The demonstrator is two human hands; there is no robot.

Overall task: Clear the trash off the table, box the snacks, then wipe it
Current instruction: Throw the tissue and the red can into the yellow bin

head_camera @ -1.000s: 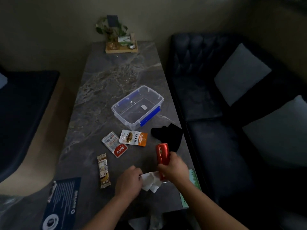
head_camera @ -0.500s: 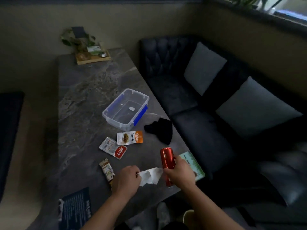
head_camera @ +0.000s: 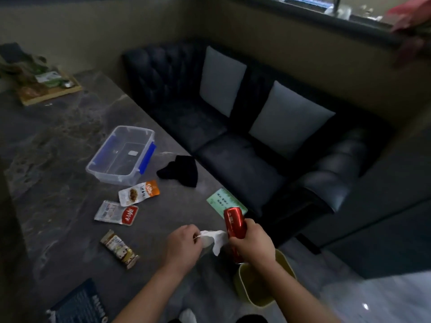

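My right hand (head_camera: 253, 244) grips a red can (head_camera: 233, 223) above the table's near right corner. My left hand (head_camera: 184, 245) pinches a crumpled white tissue (head_camera: 215, 238) just left of the can. On the grey marble table (head_camera: 58, 145) lie three snack packets: an orange-and-white one (head_camera: 138, 193), a white-and-red one (head_camera: 116, 212) and a brown bar (head_camera: 119, 248). An empty clear box with blue clips (head_camera: 121, 155) stands beyond them. A black cloth (head_camera: 180, 170) lies to the box's right.
A yellow bin (head_camera: 254, 290) stands on the floor below my right hand. A green card (head_camera: 221, 200) lies at the table's right edge, a dark blue card (head_camera: 79, 304) at the near edge. A wooden tray with a plant (head_camera: 46, 89) sits far left. A dark sofa (head_camera: 233, 159) with grey cushions runs alongside.
My view has swung right and the bin on the floor has come into sight. Both hands, with the can and the tissue, have moved right toward the table's corner.
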